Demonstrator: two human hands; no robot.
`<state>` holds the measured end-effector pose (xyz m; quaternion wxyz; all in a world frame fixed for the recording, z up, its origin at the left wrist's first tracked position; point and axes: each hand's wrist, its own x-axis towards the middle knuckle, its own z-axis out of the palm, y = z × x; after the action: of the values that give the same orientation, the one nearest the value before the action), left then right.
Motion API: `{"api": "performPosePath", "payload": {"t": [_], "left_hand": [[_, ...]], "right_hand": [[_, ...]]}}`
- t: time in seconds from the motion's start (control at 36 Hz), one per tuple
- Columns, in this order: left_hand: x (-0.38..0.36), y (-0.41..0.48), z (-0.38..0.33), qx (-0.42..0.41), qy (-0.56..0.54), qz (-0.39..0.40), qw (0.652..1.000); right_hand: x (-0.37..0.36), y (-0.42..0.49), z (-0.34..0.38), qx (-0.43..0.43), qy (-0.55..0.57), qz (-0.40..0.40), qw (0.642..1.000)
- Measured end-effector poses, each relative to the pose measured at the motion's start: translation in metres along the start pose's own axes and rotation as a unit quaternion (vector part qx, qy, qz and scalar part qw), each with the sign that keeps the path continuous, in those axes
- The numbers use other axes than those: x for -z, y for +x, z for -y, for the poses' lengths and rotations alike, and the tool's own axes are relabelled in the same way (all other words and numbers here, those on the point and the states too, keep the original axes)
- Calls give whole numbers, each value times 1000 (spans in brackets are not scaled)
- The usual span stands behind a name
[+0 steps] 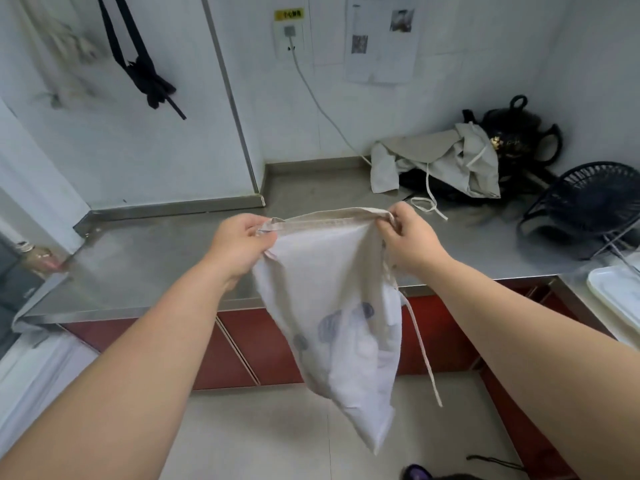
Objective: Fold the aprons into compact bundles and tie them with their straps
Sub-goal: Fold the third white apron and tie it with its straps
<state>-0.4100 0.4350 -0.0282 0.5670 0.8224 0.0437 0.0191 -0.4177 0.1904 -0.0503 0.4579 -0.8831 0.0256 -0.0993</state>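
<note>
A pale apron [332,306] with faint blue prints hangs in the air in front of the steel counter [156,258]. My left hand [239,247] grips its top edge at the left corner. My right hand [408,240] pinches the same edge at the right corner, so the hem stretches between them. The cloth drops folded to a point near the floor. One strap [424,355] dangles below my right hand. A second beige apron [446,161] lies crumpled at the back right of the counter, its strap [429,202] trailing forward.
A black teapot-like pot [519,129] stands behind the crumpled apron. A black wire basket [588,202] sits at the right, a white tray [620,292] beside it. A black apron [145,64] hangs on the wall. Red cabinet doors [242,344] run below the counter.
</note>
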Motion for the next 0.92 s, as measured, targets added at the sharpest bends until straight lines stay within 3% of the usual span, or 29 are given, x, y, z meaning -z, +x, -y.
{"api": "performPosePath", "payload": {"t": [0.08,0.14,0.22,0.28,0.33,0.39,0.44,0.5,0.56,0.61,0.67,0.75,0.81,0.86,0.92], "left_hand": [[1,8,-1,-42,69,-78,994],[2,13,0,-50,74,-127,988],[4,18,3,-49,62,-162,984],[1,20,2,-59,85,-151,983],[-3,20,1,-73,121,-130,981],[-2,20,-2,-104,158,-129,973],[0,19,-6,-181,192,-199,944],[2,19,-13,-243,183,-283,910],[3,24,-13,-238,199,-271,911],[1,33,-2,-180,293,-170,923],[-1,35,8,-152,324,-139,923],[-2,35,2,-153,280,-197,927],[-2,43,2,-127,322,-152,926],[-1,48,1,-105,323,-111,934],[-4,52,-3,-102,254,-106,956]], "right_hand": [[5,2,2,37,-50,22,998],[17,4,9,53,-111,92,988],[31,9,24,46,-241,235,940],[34,14,26,27,-327,260,908],[35,20,23,6,-380,194,904],[35,26,15,-4,-349,71,935],[32,25,13,29,-261,-37,964],[28,24,19,87,-174,-85,977],[29,26,25,64,-185,-68,978],[31,31,28,-7,-288,3,958],[30,32,29,-21,-331,15,943],[25,39,39,-27,-303,-18,952],[25,47,44,-60,-293,15,954],[28,51,48,-80,-209,11,975],[29,54,51,-86,-84,-35,992]]}}
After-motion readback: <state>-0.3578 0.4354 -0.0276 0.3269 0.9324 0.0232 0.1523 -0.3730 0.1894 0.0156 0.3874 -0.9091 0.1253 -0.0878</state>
